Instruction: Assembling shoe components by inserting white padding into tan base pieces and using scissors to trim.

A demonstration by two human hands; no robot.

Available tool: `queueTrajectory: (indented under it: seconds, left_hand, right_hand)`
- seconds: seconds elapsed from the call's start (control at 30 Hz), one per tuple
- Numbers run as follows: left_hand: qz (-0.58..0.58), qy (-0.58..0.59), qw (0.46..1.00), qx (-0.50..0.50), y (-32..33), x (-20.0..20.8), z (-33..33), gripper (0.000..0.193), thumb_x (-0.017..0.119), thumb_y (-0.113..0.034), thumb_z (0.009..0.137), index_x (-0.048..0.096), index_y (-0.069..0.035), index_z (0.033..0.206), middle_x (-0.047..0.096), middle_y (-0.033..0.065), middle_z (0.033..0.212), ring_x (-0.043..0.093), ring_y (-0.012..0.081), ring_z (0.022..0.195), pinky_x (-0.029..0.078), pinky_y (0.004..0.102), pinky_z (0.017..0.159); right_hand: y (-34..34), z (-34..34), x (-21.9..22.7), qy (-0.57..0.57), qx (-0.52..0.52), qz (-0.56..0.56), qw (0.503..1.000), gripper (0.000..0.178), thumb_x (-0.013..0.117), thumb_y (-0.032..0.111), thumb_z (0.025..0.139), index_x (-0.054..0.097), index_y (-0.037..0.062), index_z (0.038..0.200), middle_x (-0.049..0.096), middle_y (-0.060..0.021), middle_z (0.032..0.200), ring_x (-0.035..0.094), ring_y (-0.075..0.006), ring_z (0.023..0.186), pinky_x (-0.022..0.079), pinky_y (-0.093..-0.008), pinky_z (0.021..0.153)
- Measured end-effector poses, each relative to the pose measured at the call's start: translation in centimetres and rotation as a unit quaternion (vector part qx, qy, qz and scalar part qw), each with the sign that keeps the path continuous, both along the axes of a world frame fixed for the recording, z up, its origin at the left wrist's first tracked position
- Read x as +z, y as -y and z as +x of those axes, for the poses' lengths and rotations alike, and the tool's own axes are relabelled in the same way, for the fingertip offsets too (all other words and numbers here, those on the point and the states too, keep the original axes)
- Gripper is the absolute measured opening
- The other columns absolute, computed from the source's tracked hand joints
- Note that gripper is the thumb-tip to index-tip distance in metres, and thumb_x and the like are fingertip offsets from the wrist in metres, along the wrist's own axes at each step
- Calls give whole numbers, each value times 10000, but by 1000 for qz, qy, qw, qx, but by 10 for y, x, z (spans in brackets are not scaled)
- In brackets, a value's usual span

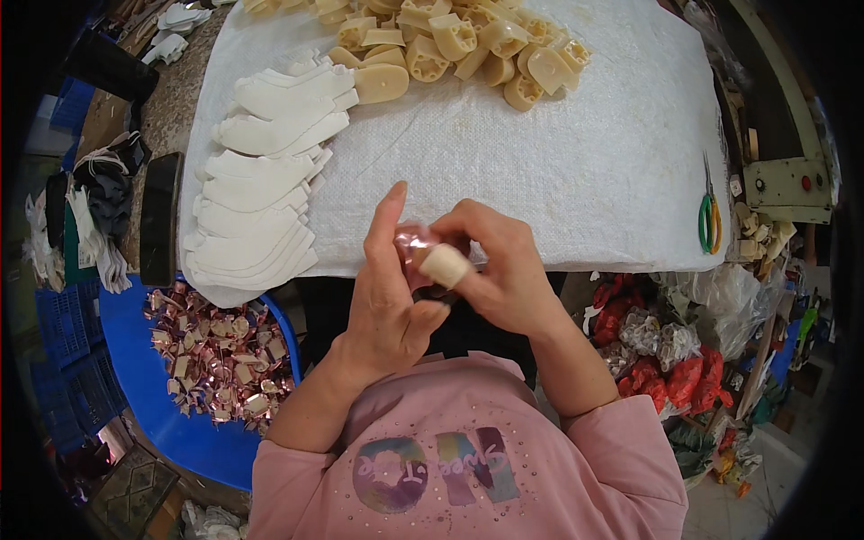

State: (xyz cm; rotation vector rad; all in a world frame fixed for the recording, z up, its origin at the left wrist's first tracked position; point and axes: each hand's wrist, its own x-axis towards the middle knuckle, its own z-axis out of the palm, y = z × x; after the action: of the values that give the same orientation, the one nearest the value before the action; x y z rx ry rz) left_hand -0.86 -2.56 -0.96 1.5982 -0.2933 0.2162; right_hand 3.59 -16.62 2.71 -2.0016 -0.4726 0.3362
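Note:
Close in front of my body, both hands meet at the near edge of the white-covered table. A small shiny pink piece (414, 239) sits between them, partly hidden by fingers. My left hand (382, 292) grips it from the left, its index finger stretched up. My right hand (499, 261) closes on the piece from the other side, fingers curled. At the right thumb's tip is a pale beige cap or wrap (445, 266); I cannot tell whether it is worn on the thumb or belongs to the piece.
Overlapping white flat cut pieces (261, 189) line the table's left side. Tan moulded heel-like parts (450, 40) pile at the back. Green-handled scissors (709, 220) lie at right, a dark phone (162, 216) at left. A blue basin (202, 454) holds shiny pink-and-beige parts (225, 369).

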Motion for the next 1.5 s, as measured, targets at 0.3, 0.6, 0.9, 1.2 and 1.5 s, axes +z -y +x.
queueTrajectory:
  seconds: [0.3,0.6,0.9,1.2,1.5]
  left_hand:
    - [21,-134,991,13,-12,12,-1,463,720,-39,752,489,8,1150,527,64,1014,537,113,892,458,234,760]
    - [226,23,972,56,-4,23,-1,481,731,40,652,550,-27,1093,504,62,843,520,116,641,416,216,500]
    - [220,109,966,86,-3,16,8,477,801,-36,594,509,4,968,623,111,801,653,173,686,528,253,611]
    - [267,145,935,181,13,7,5,456,796,-57,561,532,33,920,605,127,769,619,241,585,505,305,525]
    - [309,152,913,217,9,7,3,490,826,-93,595,510,45,943,610,132,754,643,237,602,510,286,530]
  right_hand:
    - [6,-2,-22,-196,-50,297,933,224,557,214,905,568,3,979,573,-54,843,553,-134,750,461,-282,657]
    - [18,13,-27,1,65,147,987,125,585,135,820,542,18,816,570,-90,731,558,-169,631,441,-285,572]
    - [17,0,-39,-233,24,360,903,191,521,182,926,610,22,979,611,-36,920,563,-117,846,453,-256,727]
    - [-4,-17,-41,-78,-96,257,959,187,461,168,943,560,18,994,618,-52,885,559,-124,803,460,-254,703]
    - [-12,-22,-46,-234,-79,446,860,226,444,141,943,558,-5,1074,612,-65,983,584,-145,863,474,-265,724]
